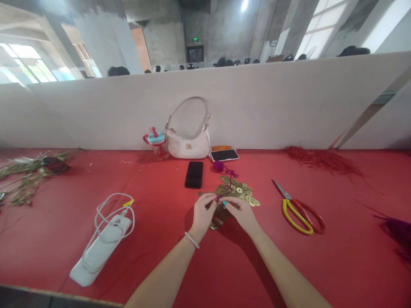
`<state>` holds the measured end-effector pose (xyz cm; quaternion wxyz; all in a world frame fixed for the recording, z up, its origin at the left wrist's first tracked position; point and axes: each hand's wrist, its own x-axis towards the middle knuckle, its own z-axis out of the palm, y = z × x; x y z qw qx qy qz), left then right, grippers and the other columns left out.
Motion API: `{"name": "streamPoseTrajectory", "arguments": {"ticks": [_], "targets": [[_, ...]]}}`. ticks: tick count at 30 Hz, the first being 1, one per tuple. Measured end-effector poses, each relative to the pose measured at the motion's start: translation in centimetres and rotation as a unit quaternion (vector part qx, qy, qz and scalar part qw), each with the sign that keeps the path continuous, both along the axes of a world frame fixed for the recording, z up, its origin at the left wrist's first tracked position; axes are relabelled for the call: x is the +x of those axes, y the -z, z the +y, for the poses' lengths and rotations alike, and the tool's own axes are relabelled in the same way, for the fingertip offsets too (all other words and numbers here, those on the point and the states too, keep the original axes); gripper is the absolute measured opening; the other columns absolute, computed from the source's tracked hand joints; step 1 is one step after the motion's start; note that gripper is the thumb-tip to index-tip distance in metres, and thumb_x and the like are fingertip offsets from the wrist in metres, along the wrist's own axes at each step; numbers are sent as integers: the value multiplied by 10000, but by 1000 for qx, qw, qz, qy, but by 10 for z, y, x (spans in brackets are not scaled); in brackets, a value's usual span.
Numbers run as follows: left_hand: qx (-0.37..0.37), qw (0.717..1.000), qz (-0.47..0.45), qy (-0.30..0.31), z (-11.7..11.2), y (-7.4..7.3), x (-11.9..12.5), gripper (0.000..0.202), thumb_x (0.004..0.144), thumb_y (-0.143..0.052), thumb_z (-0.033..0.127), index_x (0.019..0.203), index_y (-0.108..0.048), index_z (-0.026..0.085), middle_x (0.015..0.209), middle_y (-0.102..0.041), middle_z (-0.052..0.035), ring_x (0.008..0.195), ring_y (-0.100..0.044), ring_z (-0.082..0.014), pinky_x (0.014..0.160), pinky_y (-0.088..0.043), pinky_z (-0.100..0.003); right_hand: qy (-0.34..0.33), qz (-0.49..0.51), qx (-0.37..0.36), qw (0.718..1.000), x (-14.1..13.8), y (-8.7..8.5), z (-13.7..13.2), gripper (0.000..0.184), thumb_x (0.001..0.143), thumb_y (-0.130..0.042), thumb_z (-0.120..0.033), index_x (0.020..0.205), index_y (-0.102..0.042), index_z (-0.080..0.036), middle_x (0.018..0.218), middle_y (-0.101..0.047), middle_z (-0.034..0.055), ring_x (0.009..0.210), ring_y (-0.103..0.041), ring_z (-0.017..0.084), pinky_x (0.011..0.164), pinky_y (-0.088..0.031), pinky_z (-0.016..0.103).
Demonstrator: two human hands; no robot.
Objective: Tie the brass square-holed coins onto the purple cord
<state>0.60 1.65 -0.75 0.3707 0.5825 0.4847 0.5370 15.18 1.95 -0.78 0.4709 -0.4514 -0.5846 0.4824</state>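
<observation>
Over a loose pile of brass-coloured coins with holes [248,197], my left hand [203,213] and my right hand [241,212] meet with their fingertips close together. Both are pinched on a purple yarn [227,187], part of which shows as a small knot or loop between them. The yarn runs back from the fingers across the coins to a small purple ball [218,166]. Whether a coin is also in the fingers cannot be made out. Some coins lie under and behind my hands, partly hidden.
A black phone [194,174], a second phone [224,155], a pale handbag [188,144] and a lidded cup [159,147] stand behind. Scissors [298,209] and red strands [321,160] lie right; a white power bank with cable [101,252] and dried plants [30,182] lie left.
</observation>
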Motion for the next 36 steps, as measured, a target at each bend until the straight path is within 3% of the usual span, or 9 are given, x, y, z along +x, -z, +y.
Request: {"name": "streamPoseTrajectory", "arguments": {"ticks": [5,12,26,36], "targets": [[13,1000,19,3,-1,1,0,201,745,-508,162,837,-686,164,921,-644,-81,865,-586,-176,818,-464,-312,-9,13,-7,1000,-1,3,2,168,700,-574,-299,821,-601,-185,783,-666,41,707,-616,163,664,-499,299],[20,999,28,2,-1,3,-1,208,733,-512,144,837,-689,175,927,-646,-75,865,-587,-177,819,-465,-314,-5,13,4,1000,-5,-7,-2,183,694,-586,-292,763,-438,-210,602,-545,-34,550,-542,116,518,-434,234],[16,999,32,-1,-1,4,0,200,745,-512,153,843,-685,175,945,-643,-76,886,-587,-181,828,-461,-322,-44,6,-12,999,-6,-13,-5,138,703,-545,-243,774,-430,-212,640,-541,-31,602,-539,127,565,-406,246],[29,998,56,3,-1,4,0,206,751,-508,130,859,-680,168,947,-644,-76,889,-591,-173,837,-466,-318,9,-10,-9,1000,-4,-9,-1,143,689,-545,-249,776,-440,-206,618,-530,-32,550,-519,113,523,-406,235]]}}
